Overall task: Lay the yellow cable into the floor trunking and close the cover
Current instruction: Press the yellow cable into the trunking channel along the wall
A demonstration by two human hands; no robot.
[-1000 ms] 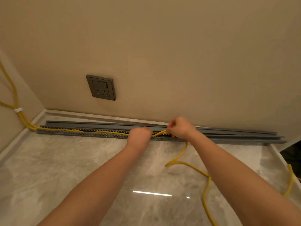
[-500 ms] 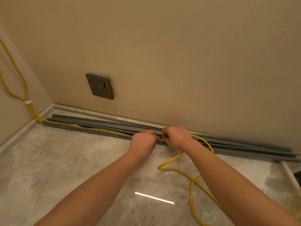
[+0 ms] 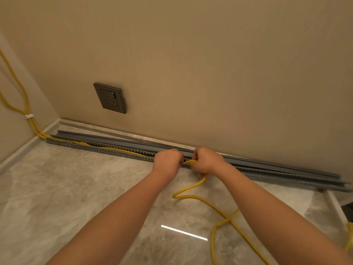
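A long grey slotted trunking [image 3: 99,149] lies on the floor along the wall, its grey cover [image 3: 286,168] lying behind it. The yellow cable [image 3: 193,197] comes down the left wall, runs inside the left part of the trunking, and leaves it at my hands, looping loose over the floor to the right. My left hand [image 3: 167,161] is curled over the trunking, fingers hidden. My right hand [image 3: 207,160] grips the cable just above the channel, close beside the left hand.
A dark wall socket [image 3: 110,98] sits above the trunking's left half. A white tie [image 3: 29,116] bundles the cables on the left wall. More yellow cable [image 3: 349,238] lies at the far right edge. Marble floor spreads in front.
Both hands have moved right along the trunking, and more cable lies in the channel to their left. The arc of cable behind the right hand is gone.
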